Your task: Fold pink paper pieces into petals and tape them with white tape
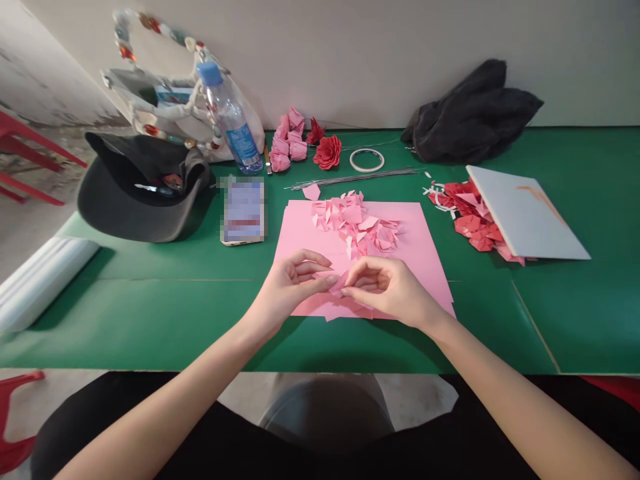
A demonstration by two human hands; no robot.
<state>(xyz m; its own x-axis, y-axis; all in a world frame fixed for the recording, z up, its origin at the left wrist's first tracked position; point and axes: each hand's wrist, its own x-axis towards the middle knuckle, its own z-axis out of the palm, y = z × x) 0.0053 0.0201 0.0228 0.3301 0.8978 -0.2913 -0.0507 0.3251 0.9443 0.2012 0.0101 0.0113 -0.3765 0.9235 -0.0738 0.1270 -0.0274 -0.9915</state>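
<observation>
Between my two hands is a small folded piece of pink paper [339,285]. My left hand [300,275] pinches its left side between thumb and fingers. On the other side my right hand [383,285] grips the paper with thumb and forefinger. Both hands are over the front part of a stack of pink paper sheets [425,267]. Just behind them lies a loose heap of cut and folded pink paper pieces [370,230]. One single pink petal piece [311,193] rests at the sheets' back edge.
Behind the sheets lie thin wires [355,179], a tape roll [367,160], pink paper flowers [289,143] and a red paper flower [327,153]. A phone [244,210], bottle [235,127] and cap [145,193] stand left. Right are a white board [530,217], red paper pieces [475,220] and a black bag [470,117].
</observation>
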